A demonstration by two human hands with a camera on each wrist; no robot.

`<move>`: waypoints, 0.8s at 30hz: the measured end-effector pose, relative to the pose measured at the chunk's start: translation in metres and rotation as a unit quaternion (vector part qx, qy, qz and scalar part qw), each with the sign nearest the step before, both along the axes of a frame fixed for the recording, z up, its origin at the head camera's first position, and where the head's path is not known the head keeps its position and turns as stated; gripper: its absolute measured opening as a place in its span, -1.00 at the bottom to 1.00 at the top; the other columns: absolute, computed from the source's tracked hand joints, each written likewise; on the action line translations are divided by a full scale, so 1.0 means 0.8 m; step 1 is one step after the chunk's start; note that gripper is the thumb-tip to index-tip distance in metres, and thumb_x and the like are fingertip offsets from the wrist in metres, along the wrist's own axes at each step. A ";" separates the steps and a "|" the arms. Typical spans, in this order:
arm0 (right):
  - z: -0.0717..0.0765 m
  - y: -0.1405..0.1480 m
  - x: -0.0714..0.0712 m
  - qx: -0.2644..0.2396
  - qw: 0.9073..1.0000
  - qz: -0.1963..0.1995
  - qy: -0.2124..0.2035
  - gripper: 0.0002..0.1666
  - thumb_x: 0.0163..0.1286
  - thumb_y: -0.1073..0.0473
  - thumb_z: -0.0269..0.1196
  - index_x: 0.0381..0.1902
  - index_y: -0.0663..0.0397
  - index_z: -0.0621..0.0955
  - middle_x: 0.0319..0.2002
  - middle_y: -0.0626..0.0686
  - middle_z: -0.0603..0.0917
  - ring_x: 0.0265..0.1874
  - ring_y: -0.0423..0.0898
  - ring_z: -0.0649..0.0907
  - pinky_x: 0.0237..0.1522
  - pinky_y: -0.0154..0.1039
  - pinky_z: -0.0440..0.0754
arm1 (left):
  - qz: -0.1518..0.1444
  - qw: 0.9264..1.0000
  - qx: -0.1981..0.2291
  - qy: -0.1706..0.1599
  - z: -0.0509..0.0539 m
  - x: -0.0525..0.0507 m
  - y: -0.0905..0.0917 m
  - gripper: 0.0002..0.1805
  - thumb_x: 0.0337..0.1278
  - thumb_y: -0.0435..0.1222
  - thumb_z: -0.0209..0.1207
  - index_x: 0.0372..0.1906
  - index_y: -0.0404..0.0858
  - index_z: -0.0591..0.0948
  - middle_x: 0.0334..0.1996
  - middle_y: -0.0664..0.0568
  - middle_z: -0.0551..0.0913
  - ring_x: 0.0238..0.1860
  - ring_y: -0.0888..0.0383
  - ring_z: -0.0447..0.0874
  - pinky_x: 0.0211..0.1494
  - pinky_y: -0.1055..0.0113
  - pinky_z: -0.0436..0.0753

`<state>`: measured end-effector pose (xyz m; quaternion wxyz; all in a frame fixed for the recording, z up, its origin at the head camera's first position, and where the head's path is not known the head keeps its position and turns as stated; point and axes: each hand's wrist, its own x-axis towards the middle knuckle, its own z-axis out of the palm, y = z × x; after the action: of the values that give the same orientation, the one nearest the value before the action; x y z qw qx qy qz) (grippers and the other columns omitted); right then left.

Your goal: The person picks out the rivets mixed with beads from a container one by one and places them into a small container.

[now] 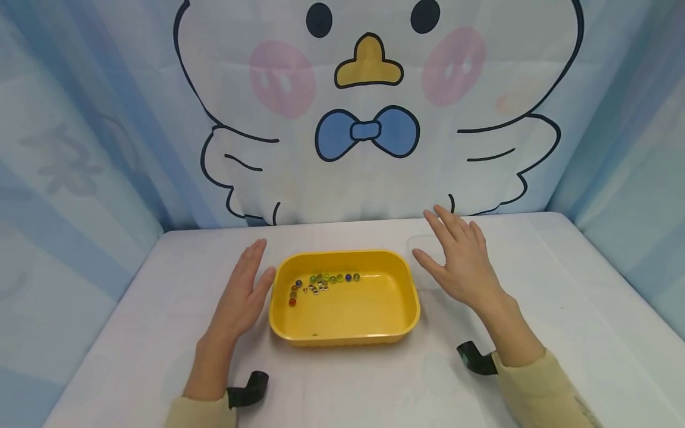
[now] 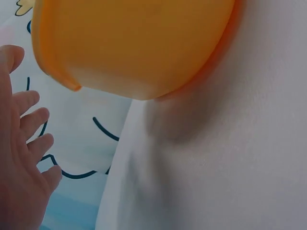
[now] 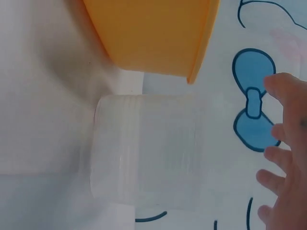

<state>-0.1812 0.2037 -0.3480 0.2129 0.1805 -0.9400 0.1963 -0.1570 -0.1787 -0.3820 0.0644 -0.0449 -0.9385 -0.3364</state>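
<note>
A yellow tray (image 1: 369, 309) lies on the table with several glass marbles in it, among them a blue marble (image 1: 348, 277) and a red marble (image 1: 292, 302). Between the marbles sit several small shiny pieces (image 1: 314, 290), too small to make out. My left hand (image 1: 241, 297) is held beside the tray's left side, fingers extended, with nothing in it. Off the tray's right side hovers my right hand (image 1: 464, 261), its fingers spread and holding nothing. Near it, a clear plastic container (image 3: 148, 148) stands beside the tray in the right wrist view.
A white cloth (image 1: 508, 238) covers the table. Behind it hangs a curtain (image 1: 369, 190) with a cartoon bird, and more blue curtain (image 1: 69, 208) closes off the sides. Black wrist-camera mounts (image 1: 248, 389) stick out at both sleeves.
</note>
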 end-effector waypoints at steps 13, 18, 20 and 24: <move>0.008 -0.029 -0.013 -0.002 1.000 0.028 -0.011 -0.20 0.40 0.00 0.30 0.51 0.10 0.33 0.48 0.21 0.29 0.40 0.25 0.27 0.45 0.27 0.04 | 0.002 0.996 0.076 -0.041 -0.008 -0.015 0.011 -0.31 0.56 0.06 -0.20 0.64 0.05 -0.01 0.62 0.03 -0.05 0.59 -0.03 -0.12 0.53 -0.15 -0.01; 0.008 -0.034 -0.017 -0.005 0.999 0.030 -0.030 -0.22 0.42 -0.02 0.28 0.50 0.10 0.34 0.47 0.21 0.31 0.40 0.25 0.29 0.43 0.28 0.10 | 0.005 0.990 0.126 -0.057 -0.010 -0.021 0.016 -0.34 0.56 0.10 -0.25 0.63 0.07 0.04 0.61 0.05 -0.01 0.58 -0.04 -0.08 0.53 -0.15 -0.02; 0.008 -0.037 -0.019 -0.004 0.999 0.033 -0.031 -0.23 0.42 -0.02 0.29 0.49 0.10 0.35 0.46 0.21 0.32 0.40 0.25 0.31 0.43 0.28 0.12 | 0.009 0.987 0.148 -0.066 -0.011 -0.022 0.019 -0.34 0.55 0.11 -0.25 0.63 0.09 0.07 0.61 0.05 0.02 0.57 -0.05 -0.05 0.53 -0.16 -0.01; 0.010 -0.042 -0.023 0.001 0.999 0.040 -0.029 -0.23 0.41 -0.03 0.29 0.48 0.10 0.37 0.44 0.21 0.35 0.39 0.23 0.32 0.42 0.27 0.16 | 0.016 0.982 0.174 -0.073 -0.014 -0.023 0.021 -0.35 0.55 0.13 -0.28 0.61 0.08 0.12 0.59 0.03 0.07 0.56 -0.06 -0.01 0.53 -0.14 -0.01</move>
<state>-0.1993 0.1697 -0.3402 0.1778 0.2126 -0.9378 0.2093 -0.1751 -0.1619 -0.3931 0.0075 0.0069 -0.8684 -0.4958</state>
